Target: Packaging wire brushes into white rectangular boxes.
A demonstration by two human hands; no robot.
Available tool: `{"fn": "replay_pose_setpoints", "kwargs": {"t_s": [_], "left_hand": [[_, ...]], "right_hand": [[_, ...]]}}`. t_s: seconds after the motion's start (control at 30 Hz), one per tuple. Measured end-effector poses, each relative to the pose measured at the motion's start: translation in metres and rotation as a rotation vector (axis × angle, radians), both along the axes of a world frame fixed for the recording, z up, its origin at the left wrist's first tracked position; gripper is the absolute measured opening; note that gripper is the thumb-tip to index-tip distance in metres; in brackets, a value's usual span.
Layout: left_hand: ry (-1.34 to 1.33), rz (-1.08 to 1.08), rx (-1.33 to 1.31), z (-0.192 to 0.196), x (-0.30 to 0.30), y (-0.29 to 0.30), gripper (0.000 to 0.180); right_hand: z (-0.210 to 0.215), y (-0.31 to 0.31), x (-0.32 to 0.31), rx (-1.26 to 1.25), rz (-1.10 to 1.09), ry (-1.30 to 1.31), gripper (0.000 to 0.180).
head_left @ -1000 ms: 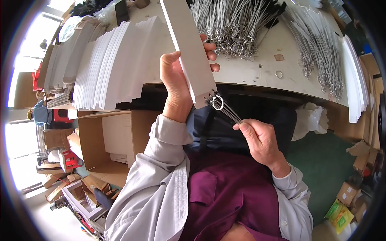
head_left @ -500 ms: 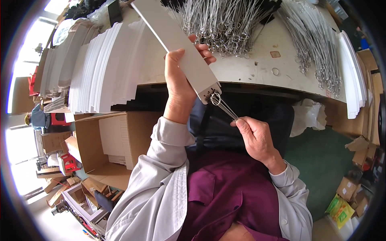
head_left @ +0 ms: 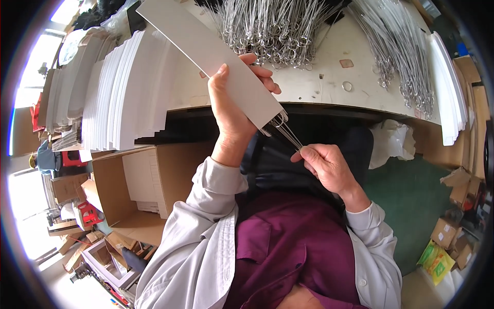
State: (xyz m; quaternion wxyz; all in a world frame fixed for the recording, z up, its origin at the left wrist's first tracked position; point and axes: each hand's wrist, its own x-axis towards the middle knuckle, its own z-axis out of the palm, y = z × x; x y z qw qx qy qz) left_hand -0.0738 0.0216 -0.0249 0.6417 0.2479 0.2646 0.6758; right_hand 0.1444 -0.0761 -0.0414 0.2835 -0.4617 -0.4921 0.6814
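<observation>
Ringed wires have slid farther into the tilted white box, near the edge of the bench. The right hand pinches their outer length; the left hand grips the box. Keeping wires bunched should limit snagging.

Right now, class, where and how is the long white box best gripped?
Probably pinch the long white box across its two long edges, coming from underneath, as the left hand does: it is slim and slanted, and metal wires stick out of its near end.
</observation>
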Motion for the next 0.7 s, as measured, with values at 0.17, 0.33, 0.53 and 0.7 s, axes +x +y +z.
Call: {"fn": "replay_pose_setpoints", "kwargs": {"t_s": [0.17, 0.33, 0.53, 0.7], "left_hand": [[0.018, -0.054, -0.108, -0.004, 0.024, -0.016, 0.053], [0.043, -0.032, -0.217, -0.015, 0.044, -0.025, 0.047], [-0.129, 0.01, -0.219, -0.01, 0.029, -0.011, 0.043], [-0.151, 0.068, -0.168, -0.005, 0.016, -0.005, 0.043]], "right_hand": [[0.006, 0.011, -0.003, 0.049, -0.022, -0.031, 0.037], [0.008, 0.031, -0.01, 0.146, -0.09, -0.059, 0.035], [0.029, 0.03, 0.021, 0.133, 0.056, -0.148, 0.033], [0.034, 0.02, 0.051, 0.166, 0.246, -0.454, 0.028]]}}
